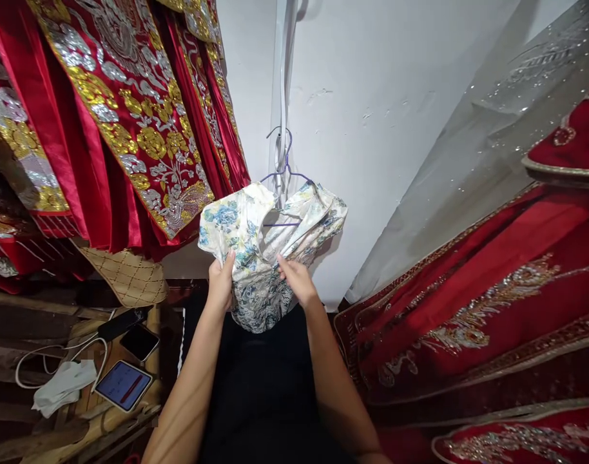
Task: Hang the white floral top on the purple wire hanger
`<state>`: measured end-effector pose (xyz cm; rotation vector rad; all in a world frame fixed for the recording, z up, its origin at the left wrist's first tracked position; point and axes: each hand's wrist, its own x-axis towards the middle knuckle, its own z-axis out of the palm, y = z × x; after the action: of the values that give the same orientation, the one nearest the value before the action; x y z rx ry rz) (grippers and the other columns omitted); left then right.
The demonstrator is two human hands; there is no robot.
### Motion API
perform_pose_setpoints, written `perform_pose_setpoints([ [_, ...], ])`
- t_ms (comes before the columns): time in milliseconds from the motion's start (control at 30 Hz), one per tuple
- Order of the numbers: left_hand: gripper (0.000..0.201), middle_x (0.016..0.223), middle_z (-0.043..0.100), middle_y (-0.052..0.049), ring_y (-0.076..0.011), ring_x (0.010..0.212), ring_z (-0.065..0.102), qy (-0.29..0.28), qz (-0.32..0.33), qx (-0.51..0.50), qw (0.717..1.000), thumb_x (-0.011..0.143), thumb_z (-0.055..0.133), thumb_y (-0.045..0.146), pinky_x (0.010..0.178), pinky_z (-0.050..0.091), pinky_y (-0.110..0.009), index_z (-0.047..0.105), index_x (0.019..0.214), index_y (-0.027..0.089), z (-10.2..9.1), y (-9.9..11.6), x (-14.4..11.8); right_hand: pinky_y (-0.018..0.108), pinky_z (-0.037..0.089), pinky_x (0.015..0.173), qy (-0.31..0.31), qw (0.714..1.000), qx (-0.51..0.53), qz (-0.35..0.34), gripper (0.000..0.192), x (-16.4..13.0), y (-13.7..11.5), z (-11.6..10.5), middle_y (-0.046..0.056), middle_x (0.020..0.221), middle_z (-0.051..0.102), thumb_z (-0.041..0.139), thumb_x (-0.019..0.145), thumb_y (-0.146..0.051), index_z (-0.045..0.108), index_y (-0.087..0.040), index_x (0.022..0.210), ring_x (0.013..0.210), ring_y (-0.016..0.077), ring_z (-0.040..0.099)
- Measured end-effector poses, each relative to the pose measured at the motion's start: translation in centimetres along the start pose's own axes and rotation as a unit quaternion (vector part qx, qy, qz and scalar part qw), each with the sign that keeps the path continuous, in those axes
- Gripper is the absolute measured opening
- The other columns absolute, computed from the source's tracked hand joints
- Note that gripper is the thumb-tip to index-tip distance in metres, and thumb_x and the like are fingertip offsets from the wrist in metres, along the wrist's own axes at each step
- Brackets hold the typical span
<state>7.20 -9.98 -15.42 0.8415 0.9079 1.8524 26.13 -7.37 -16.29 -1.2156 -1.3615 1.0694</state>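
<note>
Two racks of red embroidered robes (130,122) flank me; between them my floral dress (265,258) hangs on a purple hanger (287,171) against the wall. My left hand (220,283) and right hand (298,280) each pinch its front; I'd keep tension even so nothing slips

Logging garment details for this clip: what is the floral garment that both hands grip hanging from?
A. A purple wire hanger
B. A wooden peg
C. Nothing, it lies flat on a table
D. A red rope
A: the floral garment, gripped by the left hand and right hand, hangs on a purple wire hanger.
</note>
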Motion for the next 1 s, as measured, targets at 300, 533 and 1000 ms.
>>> perform_pose_setpoints([
  [300, 0.047, 0.122, 0.059, -0.011, -0.0241, 0.116, 0.059, 0.171, 0.267, 0.211, 0.925, 0.082, 0.076, 0.037, 0.104, 0.047, -0.038, 0.059, 0.122, 0.018, -1.3, -1.8, -1.0, 0.027, 0.033, 0.052, -0.082, 0.996, 0.019, 0.039, 0.038, -0.2, 1.5, 1.2, 0.001, 0.054, 0.057, 0.061, 0.085, -0.048, 0.063, -0.018, 0.062, 0.05, 0.0129, 0.042],
  [533, 0.025, 0.102, 0.064, -0.007, -0.022, 0.098, 0.062, -0.129, 0.232, 0.341, 0.902, 0.083, 0.059, 0.011, 0.088, 0.05, -0.035, 0.06, 0.107, 0.02, 0.3, -7.7, -3.6, 0.024, 0.031, 0.049, -0.144, 0.986, 0.08, 0.038, 0.021, -2.3, 0.8, 2.0, 0.001, 0.06, 0.06, 0.061, 0.08, -0.036, 0.064, -0.017, 0.071, 0.048, 0.0099, 0.043],
  [1000, 0.015, 0.076, 0.054, -0.002, -0.0172, 0.068, 0.051, -0.248, 0.168, 0.373, 0.878, 0.084, 0.055, 0.011, 0.064, 0.04, -0.028, 0.056, 0.073, 0.021, 2.5, -7.7, -3.5, 0.016, 0.02, 0.036, 0.035, 0.983, 0.151, -0.103, 0.022, 6.9, -16.7, -2.0, -0.001, 0.052, 0.059, 0.056, 0.087, -0.019, 0.064, -0.013, 0.068, 0.036, 0.0026, 0.036],
])
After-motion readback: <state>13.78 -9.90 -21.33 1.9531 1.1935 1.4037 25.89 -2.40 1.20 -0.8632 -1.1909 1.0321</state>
